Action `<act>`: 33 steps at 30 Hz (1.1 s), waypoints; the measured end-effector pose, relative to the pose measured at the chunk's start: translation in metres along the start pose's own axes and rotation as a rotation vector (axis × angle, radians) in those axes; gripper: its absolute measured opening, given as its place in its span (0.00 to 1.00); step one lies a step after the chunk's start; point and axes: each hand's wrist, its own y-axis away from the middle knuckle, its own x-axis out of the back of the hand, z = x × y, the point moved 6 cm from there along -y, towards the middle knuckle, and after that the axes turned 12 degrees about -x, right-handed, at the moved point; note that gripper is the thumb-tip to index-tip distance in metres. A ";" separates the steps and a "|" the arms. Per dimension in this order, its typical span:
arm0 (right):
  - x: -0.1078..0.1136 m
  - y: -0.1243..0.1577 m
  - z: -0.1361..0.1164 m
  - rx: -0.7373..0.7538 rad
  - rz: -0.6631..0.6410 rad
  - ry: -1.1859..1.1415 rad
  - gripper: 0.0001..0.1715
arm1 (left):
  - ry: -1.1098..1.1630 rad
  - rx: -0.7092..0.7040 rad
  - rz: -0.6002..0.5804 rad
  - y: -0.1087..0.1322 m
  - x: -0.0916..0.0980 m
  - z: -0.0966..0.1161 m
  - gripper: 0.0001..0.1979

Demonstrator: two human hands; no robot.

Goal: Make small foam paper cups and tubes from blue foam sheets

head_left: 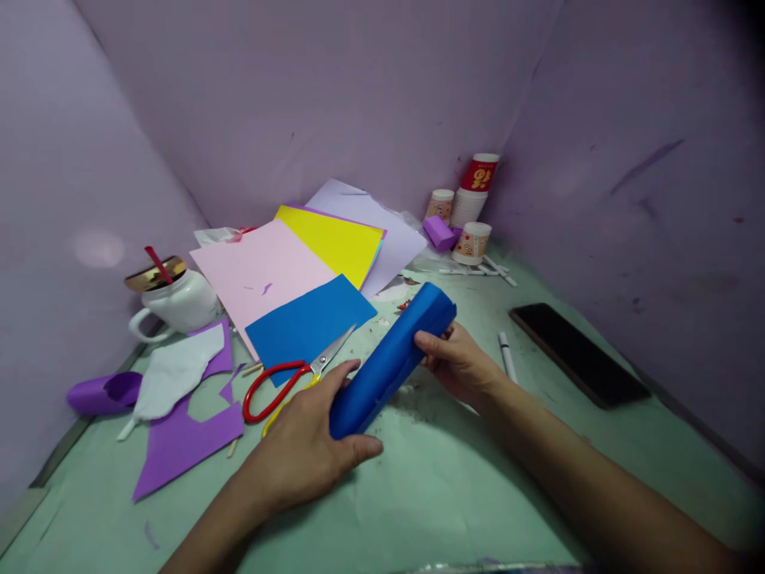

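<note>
The blue roll (391, 363) lies between the two hands, its long axis slanting from the left hand (311, 442) at the near end, away and to the right, up to the right hand (457, 359) at the far end. The right hand grips that far end, thumb laid over the near side and fingers curled behind. The left hand is cupped at the near end, thumb and forefinger spread to either side; whether it is gripping or only steadying cannot be told. Each hand is thus nearer its own end, and the roll seems raised off the table (430, 502). Just beyond the left hand are the scissors (321, 365), blades pointing away and rightward, over part of the blue sheet (304, 319). Farther out from that hand come the pink sheet (263, 275) and the yellow sheet (335, 243); to its left lie a purple scrap (179, 446) and, farther off, a white mug (188, 303). Just beyond the right forearm is a white pen (508, 357), with a phone (577, 351) farther right and paper cups (472, 243) well beyond the right hand.
</note>
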 end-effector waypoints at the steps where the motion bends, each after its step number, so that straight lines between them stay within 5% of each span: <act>1: 0.001 0.000 -0.003 0.009 0.001 -0.011 0.29 | 0.004 0.004 -0.001 0.000 0.001 -0.002 0.43; 7: 0.006 -0.002 -0.006 0.045 0.017 -0.017 0.28 | 0.052 -0.003 0.077 -0.004 0.007 -0.008 0.35; 13: -0.011 -0.001 0.011 -0.043 -0.217 -0.016 0.37 | 0.151 0.042 0.277 -0.002 0.018 -0.014 0.36; 20: -0.020 0.010 0.009 -0.025 -0.269 0.004 0.41 | 1.189 0.023 0.044 -0.005 -0.016 -0.005 0.23; 24: -0.027 0.016 0.022 -0.118 -0.364 -0.041 0.38 | 1.358 0.104 -0.034 -0.008 -0.043 0.001 0.25; 28: -0.018 0.011 0.024 -0.142 -0.354 -0.150 0.28 | 1.048 0.034 0.200 -0.008 -0.026 -0.007 0.27; 31: -0.009 0.005 0.015 -0.157 -0.333 -0.324 0.28 | 0.422 -0.046 0.466 0.002 0.020 -0.016 0.23; 33: -0.006 0.001 0.009 -0.178 -0.323 -0.440 0.29 | -0.075 0.021 0.555 0.011 0.049 -0.027 0.18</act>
